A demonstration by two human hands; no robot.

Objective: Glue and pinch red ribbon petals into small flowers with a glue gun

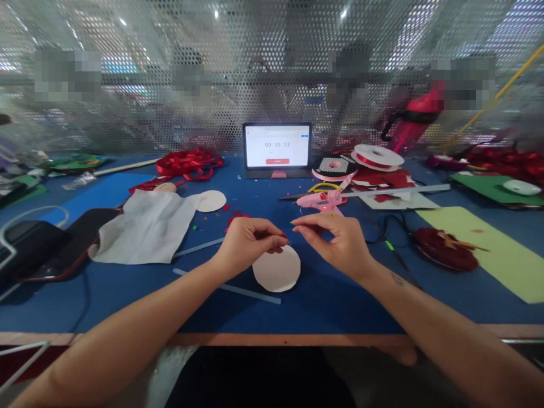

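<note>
Both hands hover above the blue table, fingertips close together but apart. My left hand is closed in a pinch; whatever it holds, if anything, is too small to make out. Thumb and forefinger of my right hand also pinch together, and I cannot see anything between them. Below the hands lies a pale round disc, its upper edge partly covered by my left fingers. A pink glue gun rests just beyond my right hand. Clear glue sticks lie left of and below the disc.
A tablet showing a timer stands at the back. Ribbon spools and red scraps sit behind the glue gun. On the left are a white cloth, another pale disc and a phone. Yellow card lies right, beside a dark red piece.
</note>
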